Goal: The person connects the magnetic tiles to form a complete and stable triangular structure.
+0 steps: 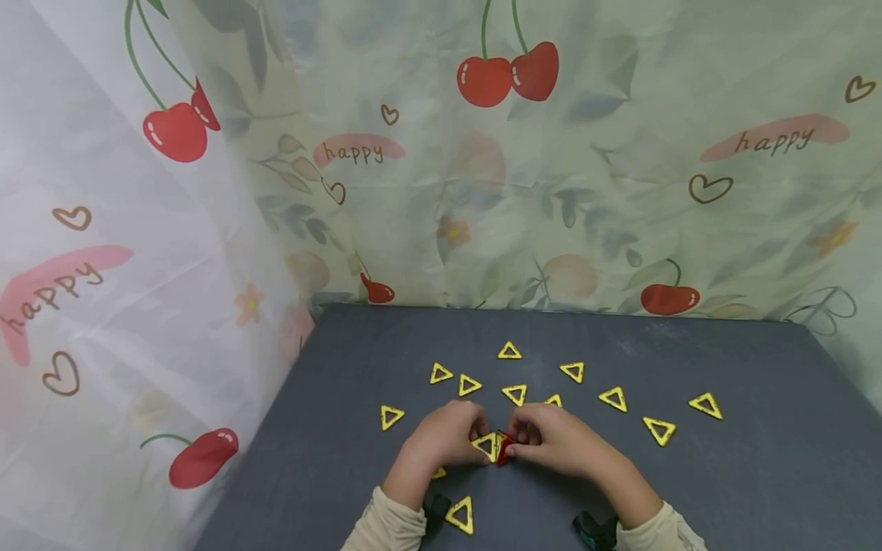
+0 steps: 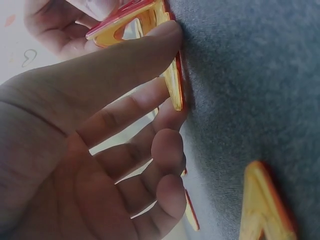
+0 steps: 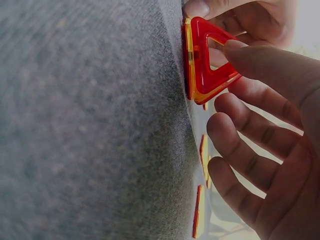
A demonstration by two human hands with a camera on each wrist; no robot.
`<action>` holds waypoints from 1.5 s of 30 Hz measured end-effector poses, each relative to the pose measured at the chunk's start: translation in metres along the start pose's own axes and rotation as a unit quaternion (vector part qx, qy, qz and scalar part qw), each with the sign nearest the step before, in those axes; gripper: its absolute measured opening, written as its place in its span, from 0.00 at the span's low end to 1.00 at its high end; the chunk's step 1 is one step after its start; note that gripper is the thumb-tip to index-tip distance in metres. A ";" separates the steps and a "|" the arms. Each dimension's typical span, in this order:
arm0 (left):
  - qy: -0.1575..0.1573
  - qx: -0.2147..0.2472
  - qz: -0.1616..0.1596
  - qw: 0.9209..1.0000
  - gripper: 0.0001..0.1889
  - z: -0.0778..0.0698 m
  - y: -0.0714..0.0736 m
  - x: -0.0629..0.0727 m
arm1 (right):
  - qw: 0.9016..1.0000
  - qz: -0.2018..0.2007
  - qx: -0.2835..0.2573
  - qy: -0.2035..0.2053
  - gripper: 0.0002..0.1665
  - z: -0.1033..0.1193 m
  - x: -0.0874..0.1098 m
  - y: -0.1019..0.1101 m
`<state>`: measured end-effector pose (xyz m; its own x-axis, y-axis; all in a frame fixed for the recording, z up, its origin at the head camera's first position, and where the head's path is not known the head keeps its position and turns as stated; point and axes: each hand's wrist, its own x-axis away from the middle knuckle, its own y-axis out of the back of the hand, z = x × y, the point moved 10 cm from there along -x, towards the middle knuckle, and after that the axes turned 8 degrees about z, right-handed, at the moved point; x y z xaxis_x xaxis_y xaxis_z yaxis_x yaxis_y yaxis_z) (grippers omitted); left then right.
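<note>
Near the front middle of the table, my left hand pinches a triangular tile, its yellow face up, between thumb and fingers, low against the surface. My right hand pinches a second triangular tile, tilted up with its red face outward, between thumb and index finger. Edge to edge, the two tiles touch along one side. In the right wrist view the raised tile shows a cut-out middle and a yellow rim, while the other fingers lie loosely curled below it. The left thumb partly covers its tile in the left wrist view.
Several yellow triangular tiles lie scattered beyond the hands, among them one at the far middle and one at the right. Another tile lies beside the left wrist. A patterned curtain borders the dark table.
</note>
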<state>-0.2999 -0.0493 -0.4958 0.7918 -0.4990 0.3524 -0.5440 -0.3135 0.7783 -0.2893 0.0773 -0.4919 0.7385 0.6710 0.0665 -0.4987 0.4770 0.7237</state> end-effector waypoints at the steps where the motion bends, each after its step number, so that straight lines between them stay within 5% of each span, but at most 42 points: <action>1: -0.003 -0.001 -0.001 1.000 0.15 -0.001 0.000 0.000 | 1.000 0.000 -0.001 0.001 0.07 0.000 0.000 0.000; 13: -0.028 0.029 -0.002 0.999 0.14 -0.005 0.003 0.001 | 1.000 0.004 -0.007 0.003 0.07 0.001 0.000 0.000; 26: -0.104 0.087 0.002 0.991 0.11 -0.020 0.005 0.000 | 1.000 0.000 -0.007 0.003 0.07 -0.001 0.000 0.000; 45: -0.092 0.089 -0.003 0.992 0.08 -0.014 0.010 0.001 | 1.000 -0.011 -0.017 0.005 0.07 -0.004 0.006 0.013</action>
<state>-0.3007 -0.0418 -0.4804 0.7398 -0.6302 0.2354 -0.5935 -0.4466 0.6696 -0.2930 0.0900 -0.4846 0.7452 0.6654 0.0432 -0.4969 0.5109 0.7015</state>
